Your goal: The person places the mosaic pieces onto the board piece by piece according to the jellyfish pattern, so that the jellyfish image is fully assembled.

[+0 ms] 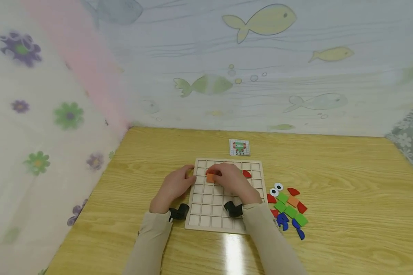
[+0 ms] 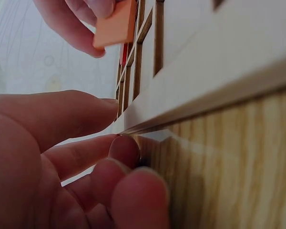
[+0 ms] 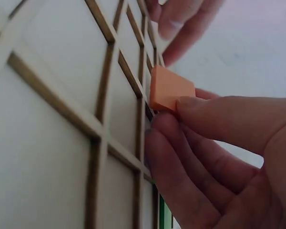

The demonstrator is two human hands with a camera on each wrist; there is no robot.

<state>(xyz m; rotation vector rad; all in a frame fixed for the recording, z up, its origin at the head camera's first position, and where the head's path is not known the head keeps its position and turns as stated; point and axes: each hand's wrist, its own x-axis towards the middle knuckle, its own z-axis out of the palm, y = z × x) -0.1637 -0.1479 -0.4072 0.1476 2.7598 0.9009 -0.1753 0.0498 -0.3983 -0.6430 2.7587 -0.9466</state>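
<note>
A wooden grid board [image 1: 194, 220] lies flat on the table. My left hand [image 1: 173, 185] holds its left edge, thumb at the top of the rim and the other fingers curled at the side, as the left wrist view shows. Between thumb and fingers my right hand [image 1: 234, 180] pinches an orange square tile [image 3: 171, 89], tilted over the upper left cells. A red quarter-round tile [image 1: 246, 173] sits in a cell towards the upper right. Another red piece [image 2: 123, 54] shows beyond the orange tile. Green [image 3: 166, 210] peeks out by the right fingers, which partly hide that row.
Right of the board lie loose green tiles [image 1: 290, 211], red quarter-rounds [image 1: 293, 191], an orange tile [image 1: 293, 201], blue pieces [image 1: 300, 233] and two round eye pieces [image 1: 273, 192]. A small pattern card [image 1: 239, 147] lies behind the board. Patterned walls border the table's left and back.
</note>
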